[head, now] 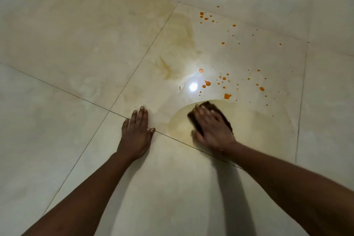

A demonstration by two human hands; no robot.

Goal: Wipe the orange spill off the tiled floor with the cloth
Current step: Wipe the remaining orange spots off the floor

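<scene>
Two hands: left hand [136, 132] flat on floor [57, 44], right hand [211, 127] pressing cloth [208, 107].

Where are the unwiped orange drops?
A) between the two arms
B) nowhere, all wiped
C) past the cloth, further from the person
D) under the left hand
C: the drops dot the tile past the cloth, which lies under the right hand; the left hand rests flat on a spot with no drops.
</scene>
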